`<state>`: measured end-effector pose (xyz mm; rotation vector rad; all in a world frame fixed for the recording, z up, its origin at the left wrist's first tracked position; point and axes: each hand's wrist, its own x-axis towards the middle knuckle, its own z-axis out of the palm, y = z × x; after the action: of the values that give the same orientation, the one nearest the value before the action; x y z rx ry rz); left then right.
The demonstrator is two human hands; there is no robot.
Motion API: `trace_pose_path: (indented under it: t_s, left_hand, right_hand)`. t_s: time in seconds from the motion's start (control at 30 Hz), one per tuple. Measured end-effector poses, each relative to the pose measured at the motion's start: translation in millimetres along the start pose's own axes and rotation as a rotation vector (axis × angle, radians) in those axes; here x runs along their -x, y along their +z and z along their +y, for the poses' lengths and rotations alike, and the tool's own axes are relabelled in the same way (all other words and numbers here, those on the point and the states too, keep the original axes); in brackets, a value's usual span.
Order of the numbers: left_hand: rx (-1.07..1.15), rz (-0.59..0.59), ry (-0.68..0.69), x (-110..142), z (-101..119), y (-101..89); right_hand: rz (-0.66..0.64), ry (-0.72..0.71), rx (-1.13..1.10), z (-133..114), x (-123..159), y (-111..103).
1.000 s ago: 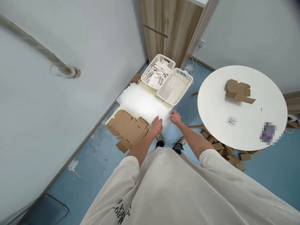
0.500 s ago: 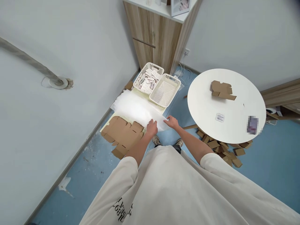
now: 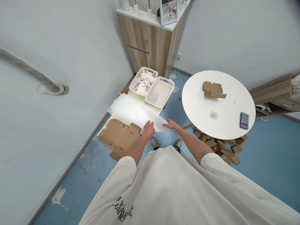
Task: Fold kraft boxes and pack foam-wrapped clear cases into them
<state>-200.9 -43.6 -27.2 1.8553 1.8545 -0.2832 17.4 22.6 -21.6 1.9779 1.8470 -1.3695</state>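
A stack of thin, translucent white sheets (image 3: pixel 131 110) lies on a low pale-yellow surface in front of me. My right hand (image 3: pixel 170 124) pinches the right corner of the top sheet, which sticks out past the stack's edge. At the near edge of the same sheet is my left hand (image 3: pixel 149 127), its fingers curled and closed on it. Left of that hand, flattened brown cardboard box blanks (image 3: pixel 118 137) overlap the yellow surface. Whether the sheets are foam or plastic I cannot tell.
Behind the sheets stand a white basket of printed packets (image 3: pixel 143 82) and another white basket (image 3: pixel 160 92) with a clear piece inside. To the right is a round white table (image 3: pixel 194 106) bearing a partly folded carton (image 3: pixel 213 90). Small brown boxes (image 3: pixel 222 150) are heaped beneath it.
My right hand has closed on the sheet's corner and drawn it out to the right. My left hand has settled on the near edge. The view has tilted up and turned right.
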Motion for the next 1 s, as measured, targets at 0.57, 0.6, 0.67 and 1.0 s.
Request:
trace_pose_path:
  t_s: [0.57,0.6,0.67,1.0]
  left_hand:
    - [-0.044,0.180,0.331,-6.7,73.7,-14.5]
    - [-0.042,0.178,0.354,-9.7,85.4,-15.7]
    - [-0.043,0.173,0.400,-16.4,109.9,-17.3]
    - [-0.075,0.087,0.477,-68.8,259.4,-7.8]
  right_hand:
    - [0.209,-0.029,-0.191,58.4,20.2,-65.9]
    - [0.236,-0.021,-0.205,66.9,21.9,-74.4]
    - [0.290,0.003,-0.233,85.0,25.0,-92.1]
    - [0.367,0.112,-0.439,209.2,17.0,-190.4]
